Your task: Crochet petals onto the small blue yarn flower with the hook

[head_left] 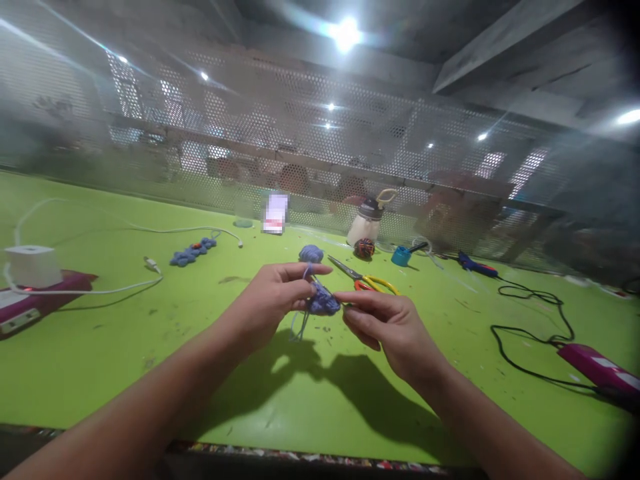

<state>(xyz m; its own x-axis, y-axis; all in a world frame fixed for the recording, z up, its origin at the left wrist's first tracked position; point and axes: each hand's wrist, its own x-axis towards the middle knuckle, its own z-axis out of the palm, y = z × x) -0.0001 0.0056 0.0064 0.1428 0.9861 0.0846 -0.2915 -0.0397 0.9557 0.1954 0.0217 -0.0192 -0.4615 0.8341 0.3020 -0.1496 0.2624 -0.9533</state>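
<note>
You can read no words, numbers, brands or signs anywhere in front of you. The upright phone (275, 213) at the back of the table (165, 373) shows a pale screen with a reddish band, but it is blurred into blocks and you cannot make out any lettering. On the purple bar (580, 360) to your right, the whitish patches are too small and soft to read.

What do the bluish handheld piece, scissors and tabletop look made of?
Handheld piece: likely yarn, matte, from its bumpy texture and loose strands. Scissors: metal blades, by their gray sheen; handles probably plastic, evenly yellow and red. Tabletop: perhaps laminate or paint, smooth green, faint sheen.
</note>
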